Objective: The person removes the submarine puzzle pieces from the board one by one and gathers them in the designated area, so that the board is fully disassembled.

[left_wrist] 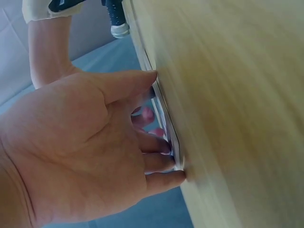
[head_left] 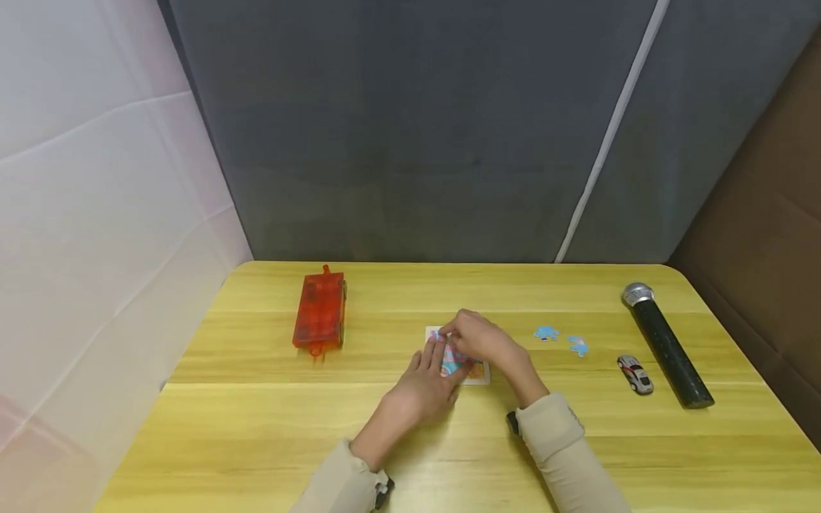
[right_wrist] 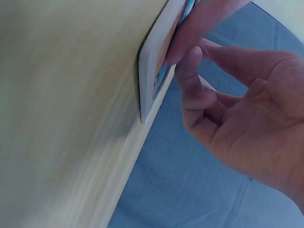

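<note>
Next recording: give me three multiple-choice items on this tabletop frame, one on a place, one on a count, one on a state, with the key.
1. Where does the toy car lie?
A. Beside the microphone, on the right of the table
B. On the red case
C. Under the puzzle board

2. How many loose blue puzzle pieces lie right of the hands?
A. None
B. Two
C. Five

3. What is the left hand doing?
A. Lifting the case
B. Resting flat-fingered on the board
C. Hanging off the table

Key: 1 A, the car sits just left of the microphone. 2 B, the second piece lies next to the first. 3 B, straight fingers touch the board, while the right hand works at its far corner.
</note>
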Tool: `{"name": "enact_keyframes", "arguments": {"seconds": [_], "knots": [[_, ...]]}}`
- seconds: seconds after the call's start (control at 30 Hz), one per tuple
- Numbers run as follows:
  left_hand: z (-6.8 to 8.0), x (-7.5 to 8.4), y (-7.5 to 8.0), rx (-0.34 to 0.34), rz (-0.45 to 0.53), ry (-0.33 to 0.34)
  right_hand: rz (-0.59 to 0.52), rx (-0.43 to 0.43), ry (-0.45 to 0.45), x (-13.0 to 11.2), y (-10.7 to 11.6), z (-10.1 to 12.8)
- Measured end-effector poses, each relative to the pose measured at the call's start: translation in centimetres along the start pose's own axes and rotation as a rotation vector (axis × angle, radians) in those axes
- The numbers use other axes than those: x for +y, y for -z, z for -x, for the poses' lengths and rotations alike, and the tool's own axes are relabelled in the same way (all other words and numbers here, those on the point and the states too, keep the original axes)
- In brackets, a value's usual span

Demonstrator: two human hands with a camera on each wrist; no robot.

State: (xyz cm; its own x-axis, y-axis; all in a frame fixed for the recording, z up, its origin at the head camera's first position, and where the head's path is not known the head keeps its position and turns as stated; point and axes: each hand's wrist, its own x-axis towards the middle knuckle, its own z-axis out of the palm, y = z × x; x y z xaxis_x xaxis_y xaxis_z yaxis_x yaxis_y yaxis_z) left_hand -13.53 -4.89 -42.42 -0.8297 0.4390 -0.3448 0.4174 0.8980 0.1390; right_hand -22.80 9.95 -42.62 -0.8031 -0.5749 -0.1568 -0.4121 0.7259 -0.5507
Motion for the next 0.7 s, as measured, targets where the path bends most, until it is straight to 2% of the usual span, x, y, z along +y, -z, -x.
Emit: {"name": "enact_keyframes", "arguments": {"seconds": [0.1,0.17,0.33,0.43,0.47,0.5,0.7], "knots": [[-0.1,0.3,-0.6,0.007,-0.044,0.004,-0.024,0.006,-0.025,-0.1,-0.1,0.1],[-0.5,0.3,-1.6,0.004,-0.044,0.003,-0.042,0.004,-0.028,-0.1,-0.2,0.1],[-2.2,0.0,-4.4,0.030,-0.089,0.009,-0.065,-0.010,-0.014,0.1,-0.1,0.1],[-3.0,-0.1,-5.5,0.056,-0.143,0.013,-0.083,-0.021,0.010,0.3,-0.1,0.2],[-3.2,-0.2,-5.8,0.061,-0.147,0.008,-0.090,-0.023,0.019,0.3,-0.1,0.2],[-3.3,-0.3,-5.9,0.063,-0.158,0.000,-0.088,-0.014,0.054,1.5,-0.6,-0.4],[-3.4,-0.2,-6.0,0.063,-0.170,-0.031,-0.088,-0.003,0.106,1.7,-0.6,-0.3]]}}
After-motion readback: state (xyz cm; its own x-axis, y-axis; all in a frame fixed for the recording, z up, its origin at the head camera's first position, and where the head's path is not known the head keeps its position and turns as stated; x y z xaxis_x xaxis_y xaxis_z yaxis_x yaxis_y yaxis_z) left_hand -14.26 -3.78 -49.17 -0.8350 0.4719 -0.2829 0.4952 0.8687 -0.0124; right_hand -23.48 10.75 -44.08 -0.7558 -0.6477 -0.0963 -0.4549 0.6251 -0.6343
